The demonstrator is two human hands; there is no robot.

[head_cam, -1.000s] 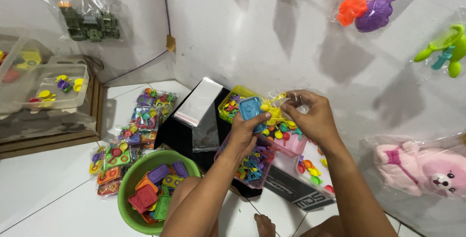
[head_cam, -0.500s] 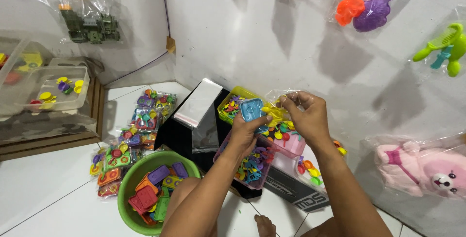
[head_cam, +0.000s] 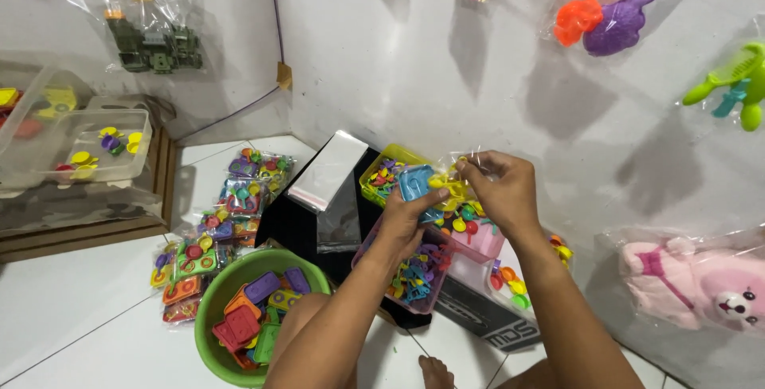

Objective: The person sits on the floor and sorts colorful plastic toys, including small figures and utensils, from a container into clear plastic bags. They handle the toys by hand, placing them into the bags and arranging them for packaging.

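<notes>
My left hand (head_cam: pixel 404 218) grips a blue plastic toy piece (head_cam: pixel 414 182) and pushes it into a clear plastic bag (head_cam: pixel 456 190) that holds small yellow and coloured toys. My right hand (head_cam: pixel 500 190) pinches the top edge of that bag, holding it up. Under both hands sit a pink tray (head_cam: pixel 414 273) of small colourful toy pieces and a yellow-green tray (head_cam: pixel 382 175) of more pieces, both resting on a black box (head_cam: pixel 311 225).
A green bowl (head_cam: pixel 213 309) of flat coloured toy tiles stands by my knee. Filled toy bags (head_cam: pixel 213 233) lie on the white floor at left. A stack of clear bags (head_cam: pixel 327 170) rests on the black box. Bagged toys hang on the walls; clear bins (head_cam: pixel 84 146) stand at left.
Both hands have stayed over the trays; the blue piece has gone slightly deeper into the bag while my right hand keeps the bag's top pinched.
</notes>
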